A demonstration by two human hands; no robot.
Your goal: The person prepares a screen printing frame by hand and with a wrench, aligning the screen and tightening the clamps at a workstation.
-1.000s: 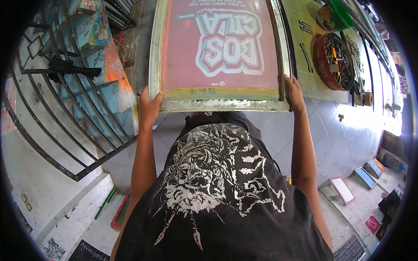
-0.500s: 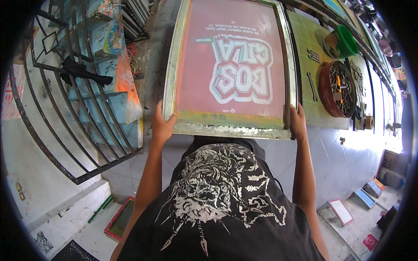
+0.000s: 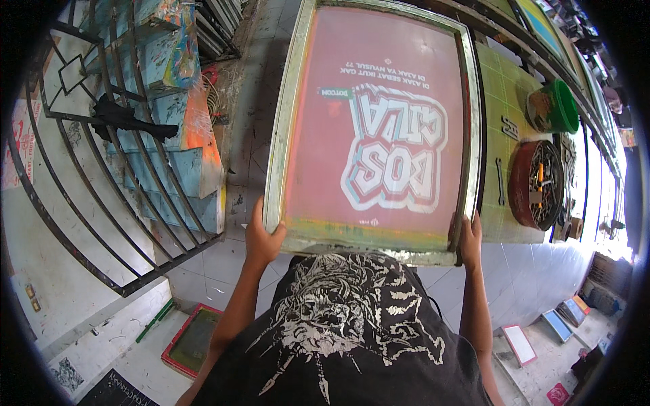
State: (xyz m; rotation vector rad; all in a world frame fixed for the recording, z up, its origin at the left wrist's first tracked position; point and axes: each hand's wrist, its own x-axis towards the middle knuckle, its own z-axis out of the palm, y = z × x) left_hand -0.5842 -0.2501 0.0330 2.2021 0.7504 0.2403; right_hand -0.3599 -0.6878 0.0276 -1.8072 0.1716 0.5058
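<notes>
A large screen-printing frame (image 3: 318,183) with a pinkish mesh and pale metal edges is held out in front of my body. White block lettering shows upside down on its mesh. My left hand (image 3: 263,238) grips the near left edge, thumb on top and the other fingers mostly hidden along the side. On the near right edge, my right hand (image 3: 470,241) is closed in the same way. Yellowish-green stains run along the near end of the mesh.
To the right, a green table (image 3: 497,210) bears a wrench (image 3: 500,181), a green bucket (image 3: 560,108) and a round reddish tin (image 3: 520,186) of tools and small metal parts. Black metal railings (image 3: 74,267) and paint-splashed blue steps (image 3: 172,162) stand left. Small frames (image 3: 520,345) lie lower right.
The whole view has shifted, with the frame, my hands and the table lower and slightly farther right in the picture. Both hands keep their grip on the frame.
</notes>
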